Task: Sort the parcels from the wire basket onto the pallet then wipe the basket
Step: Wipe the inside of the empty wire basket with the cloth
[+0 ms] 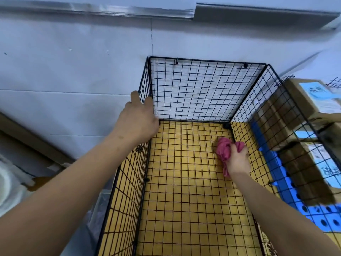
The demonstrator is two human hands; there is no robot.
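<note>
Tightly, right fingers (237, 152) round pink cloth (223, 149).

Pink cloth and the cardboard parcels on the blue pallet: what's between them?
The black wire basket's right mesh wall, in the head view; the right hand grips the pink crumpled cloth inside, brown cardboard parcels outside.
</note>
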